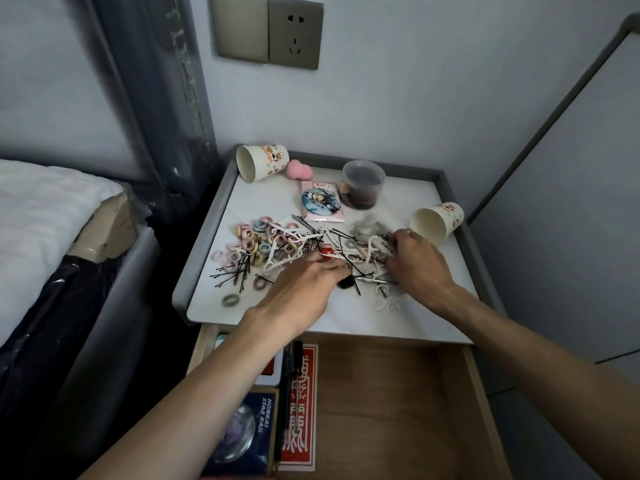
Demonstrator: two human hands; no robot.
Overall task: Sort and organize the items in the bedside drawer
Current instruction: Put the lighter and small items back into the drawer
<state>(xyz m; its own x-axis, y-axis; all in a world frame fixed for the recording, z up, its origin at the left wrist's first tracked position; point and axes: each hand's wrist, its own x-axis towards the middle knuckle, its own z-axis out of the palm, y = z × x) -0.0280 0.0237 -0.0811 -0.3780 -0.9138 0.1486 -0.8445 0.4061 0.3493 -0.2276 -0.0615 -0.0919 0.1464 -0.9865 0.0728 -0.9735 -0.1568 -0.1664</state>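
Reaching fwd, L hand [304,284] fingers straight on hairpin pile [298,237], R hand [415,259] curled, grip unclear.

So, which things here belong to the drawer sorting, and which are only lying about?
Belong to the job, as it seems:
hair ties, hairpins, white plastic pieces, rear paper cup, nearer paper cup, clear jar, badge card, pink sponge, open drawer.

Only lying about:
wall socket, bed.

Pastel hair ties [249,242], black bobby pins [235,275], pink sponge [299,169], white tabletop [408,306]
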